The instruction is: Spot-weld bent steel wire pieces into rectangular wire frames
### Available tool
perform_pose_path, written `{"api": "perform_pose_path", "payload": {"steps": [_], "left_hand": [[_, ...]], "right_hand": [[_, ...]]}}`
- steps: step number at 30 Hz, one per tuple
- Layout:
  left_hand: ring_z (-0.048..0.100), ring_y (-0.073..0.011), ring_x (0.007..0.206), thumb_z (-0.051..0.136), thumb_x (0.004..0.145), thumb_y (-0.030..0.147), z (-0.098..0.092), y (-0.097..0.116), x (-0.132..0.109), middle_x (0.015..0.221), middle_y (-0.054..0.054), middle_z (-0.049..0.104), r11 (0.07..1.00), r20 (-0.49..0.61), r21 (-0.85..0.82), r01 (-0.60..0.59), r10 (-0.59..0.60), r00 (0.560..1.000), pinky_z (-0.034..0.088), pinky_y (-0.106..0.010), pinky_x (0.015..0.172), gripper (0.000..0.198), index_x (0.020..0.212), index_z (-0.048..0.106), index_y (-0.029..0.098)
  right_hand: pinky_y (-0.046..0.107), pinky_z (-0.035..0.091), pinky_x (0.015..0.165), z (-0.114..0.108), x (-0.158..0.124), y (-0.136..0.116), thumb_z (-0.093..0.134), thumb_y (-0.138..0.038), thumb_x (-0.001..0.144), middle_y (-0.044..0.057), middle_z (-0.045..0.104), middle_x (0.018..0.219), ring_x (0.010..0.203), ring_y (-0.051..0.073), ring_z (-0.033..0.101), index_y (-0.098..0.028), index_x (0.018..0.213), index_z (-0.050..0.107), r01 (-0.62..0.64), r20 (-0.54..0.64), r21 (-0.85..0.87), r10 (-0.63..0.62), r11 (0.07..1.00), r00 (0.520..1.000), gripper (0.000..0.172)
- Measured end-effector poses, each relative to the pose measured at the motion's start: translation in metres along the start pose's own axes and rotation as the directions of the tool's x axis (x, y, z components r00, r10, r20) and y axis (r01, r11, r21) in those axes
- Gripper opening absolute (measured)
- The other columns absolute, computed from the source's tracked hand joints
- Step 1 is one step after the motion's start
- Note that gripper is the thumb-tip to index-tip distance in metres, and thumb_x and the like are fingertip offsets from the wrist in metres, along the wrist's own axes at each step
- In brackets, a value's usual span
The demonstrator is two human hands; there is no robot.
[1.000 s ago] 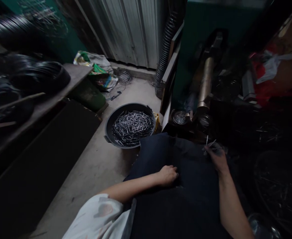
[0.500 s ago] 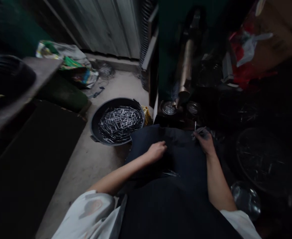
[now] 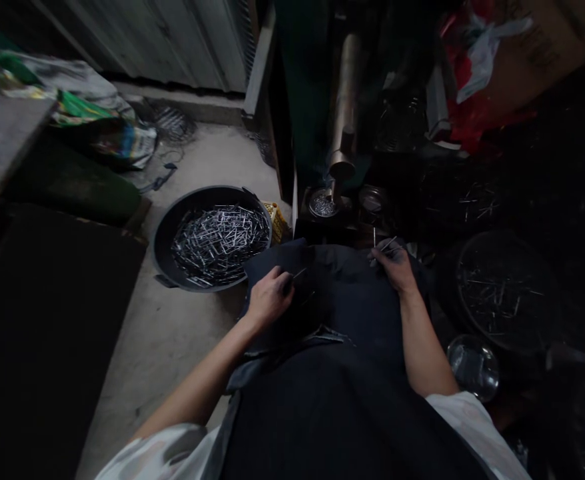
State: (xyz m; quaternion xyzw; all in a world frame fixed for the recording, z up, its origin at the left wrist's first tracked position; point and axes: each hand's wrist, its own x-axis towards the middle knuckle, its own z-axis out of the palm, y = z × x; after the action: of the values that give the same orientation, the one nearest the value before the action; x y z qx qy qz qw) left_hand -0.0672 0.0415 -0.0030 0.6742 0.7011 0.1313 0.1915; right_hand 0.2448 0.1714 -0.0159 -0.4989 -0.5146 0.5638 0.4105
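Note:
My left hand (image 3: 271,297) is closed over the dark apron (image 3: 367,303) on my lap, and a thin metal pin (image 3: 300,273) sticks out past its fingers. At the far edge of the apron, my right hand (image 3: 397,268) pinches several slim metal pins (image 3: 387,247), one of them pointing up. Left of my lap stands a black tub (image 3: 161,233) heaped with metal pins (image 3: 222,241). A few more pins (image 3: 322,333) lie in a fold of the apron.
Ahead is a machine with a brass-coloured cylinder (image 3: 345,113) above a small round dish (image 3: 324,203) of metal bits. A dark basin (image 3: 465,307) with pins and a glass-like bowl (image 3: 472,367) stand at right. A yellow crate (image 3: 278,223) touches the tub's side; a dark board (image 3: 57,320) is at left.
My left hand has moved left and nearer the tub, and a pin now shows at its fingers. My right hand still holds pins. The whole view has shifted somewhat.

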Motion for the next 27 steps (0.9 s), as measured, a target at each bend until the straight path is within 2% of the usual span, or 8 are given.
{"api": "perform_pose_path", "payload": {"steps": [4,7,9,11,14,16,22,27], "left_hand": [[0.057,-0.0201,0.076,0.055,0.09,0.035,-0.03,-0.024,-0.024,0.092,-0.006,0.059,0.98,0.049,0.148,0.133,-0.142,0.989,0.038,-0.029,0.059,0.016,0.085,0.062,0.022],[0.059,-0.0224,0.085,0.057,0.091,0.043,-0.035,-0.029,-0.027,0.099,-0.007,0.06,0.982,0.023,0.141,0.127,-0.132,0.991,0.042,-0.029,0.062,0.023,0.1,0.066,0.024],[0.058,-0.0247,0.096,0.055,0.094,0.038,-0.03,-0.021,-0.018,0.111,-0.01,0.06,0.987,0.004,0.154,0.042,-0.043,0.999,0.046,-0.03,0.068,0.029,0.117,0.065,0.024],[0.056,-0.0264,0.106,0.051,0.095,0.026,-0.022,-0.01,-0.005,0.12,-0.013,0.058,0.976,0.069,0.193,-0.098,0.086,0.994,0.049,-0.031,0.072,0.032,0.124,0.064,0.025],[0.055,-0.0275,0.106,0.051,0.094,0.019,-0.014,-0.003,0.012,0.119,-0.015,0.058,0.921,0.27,0.25,-0.298,0.23,0.935,0.048,-0.029,0.063,0.019,0.1,0.069,0.019],[0.056,-0.0261,0.101,0.046,0.098,0.022,-0.013,-0.01,0.015,0.115,-0.015,0.058,0.895,0.239,0.273,-0.354,0.293,0.926,0.048,-0.028,0.059,0.019,0.1,0.065,0.018],[0.059,-0.0229,0.083,0.04,0.099,0.015,-0.016,-0.027,-0.014,0.1,-0.013,0.058,0.908,0.143,0.345,-0.236,0.197,0.97,0.049,-0.029,0.055,0.017,0.106,0.056,0.015],[0.063,-0.0245,0.086,0.039,0.098,0.014,-0.017,-0.022,-0.03,0.103,-0.013,0.06,0.942,0.162,0.304,-0.143,0.097,0.982,0.051,-0.031,0.058,0.02,0.11,0.055,0.014]], "right_hand": [[0.023,0.048,0.055,-0.001,0.0,-0.001,0.082,-0.046,0.075,0.0,0.072,0.075,0.055,0.012,0.062,-0.021,0.088,0.06,-0.034,-0.017,-0.024,0.034,0.999,0.999,0.036],[0.024,0.048,0.057,-0.001,0.002,-0.003,0.081,-0.046,0.076,0.001,0.072,0.075,0.057,0.013,0.062,-0.021,0.086,0.061,-0.024,-0.024,-0.057,0.022,0.998,0.999,0.034],[0.026,0.049,0.061,-0.001,0.002,-0.004,0.079,-0.047,0.078,0.001,0.071,0.075,0.059,0.014,0.062,-0.021,0.085,0.062,0.007,-0.014,-0.113,-0.008,0.994,1.0,0.031],[0.028,0.051,0.065,0.0,0.0,-0.007,0.077,-0.048,0.078,0.001,0.07,0.073,0.064,0.016,0.063,-0.021,0.081,0.064,0.05,-0.005,-0.208,-0.052,0.977,0.999,0.03],[0.036,0.054,0.071,-0.001,-0.004,-0.011,0.078,-0.054,0.072,0.004,0.07,0.077,0.075,0.023,0.067,-0.024,0.077,0.068,0.081,-0.041,-0.356,-0.102,0.931,0.994,0.032],[0.043,0.055,0.07,-0.003,-0.003,-0.012,0.08,-0.057,0.066,0.007,0.071,0.079,0.077,0.029,0.069,-0.029,0.077,0.071,0.022,-0.081,-0.413,-0.061,0.911,0.995,0.031],[0.05,0.049,0.061,0.008,-0.007,-0.025,0.075,-0.066,0.064,0.016,0.071,0.084,0.083,0.035,0.074,-0.047,0.074,0.071,-0.246,-0.145,-0.444,0.202,0.862,0.969,0.022],[0.05,0.049,0.062,0.015,-0.008,-0.025,0.072,-0.068,0.068,0.014,0.072,0.085,0.078,0.034,0.075,-0.05,0.077,0.07,-0.2,-0.069,-0.455,0.19,0.868,0.979,0.02]]}}
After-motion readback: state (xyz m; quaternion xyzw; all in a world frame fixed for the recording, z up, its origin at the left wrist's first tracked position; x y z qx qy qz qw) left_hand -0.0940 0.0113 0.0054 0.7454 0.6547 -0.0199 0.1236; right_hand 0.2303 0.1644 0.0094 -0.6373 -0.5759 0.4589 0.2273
